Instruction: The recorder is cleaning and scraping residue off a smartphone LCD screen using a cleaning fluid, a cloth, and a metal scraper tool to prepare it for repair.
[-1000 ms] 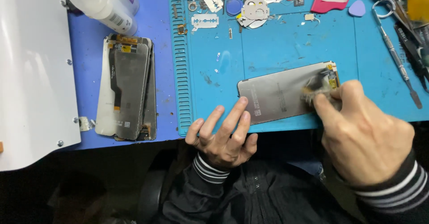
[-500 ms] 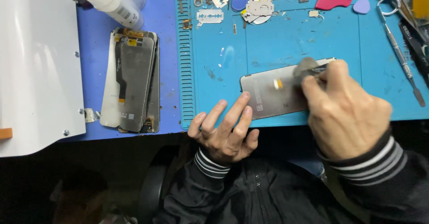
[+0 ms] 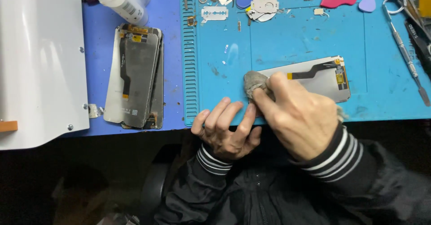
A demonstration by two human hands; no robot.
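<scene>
A: Currently the right hand pinches a small grey wad of cloth between thumb and fingertips and presses it on the left end of the grey rectangular phone screen panel.

B: Where does the panel lie?

A: Flat, back side up, on the light-blue ribbed work mat, near its front edge. Long axis runs left to right, rising slightly toward the right. The orange-and-black flex ribbon sits along its upper edge toward the right end.

B: So the uncovered length lies which way from the grip?

A: Rightward of the cloth, along that axis. Judged: a stroke would follow the long side.

B: Left hand?

A: The left hand rests with fingers spread at the mat's front edge, just left of the panel's corner, holding nothing. The right hand is nearer.
</scene>
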